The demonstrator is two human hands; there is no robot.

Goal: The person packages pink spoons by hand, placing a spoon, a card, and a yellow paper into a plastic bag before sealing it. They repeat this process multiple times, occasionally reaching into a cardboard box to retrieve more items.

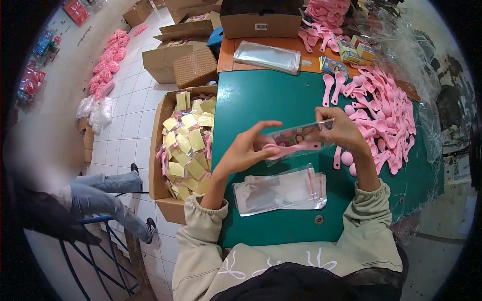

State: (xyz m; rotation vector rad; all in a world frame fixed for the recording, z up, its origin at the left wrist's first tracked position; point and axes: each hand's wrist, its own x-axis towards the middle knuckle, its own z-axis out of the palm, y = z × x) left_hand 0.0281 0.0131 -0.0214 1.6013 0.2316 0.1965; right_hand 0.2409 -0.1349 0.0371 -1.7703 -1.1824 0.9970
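A clear plastic bag [293, 142] with a pink spoon [296, 148] and a printed card [297, 135] in it is held between my two hands over the green table [261, 100]. My left hand [247, 148] grips the bag's left end, thumb near the spoon's bowl, index finger stretched out. At the bag's right end, my right hand [344, 130] has its fingers closed on the plastic edge. Below the hands lies a stack of empty clear bags [281, 190]. A big heap of pink spoons [384, 120] spreads to the right of my right hand.
Left of the table stands a cardboard box [163, 185] full of packed bags with yellow cards. Another bag stack [267, 57], card packs [355, 49] and a brown box [261, 25] sit at the back. A person [100, 193] sits at the left.
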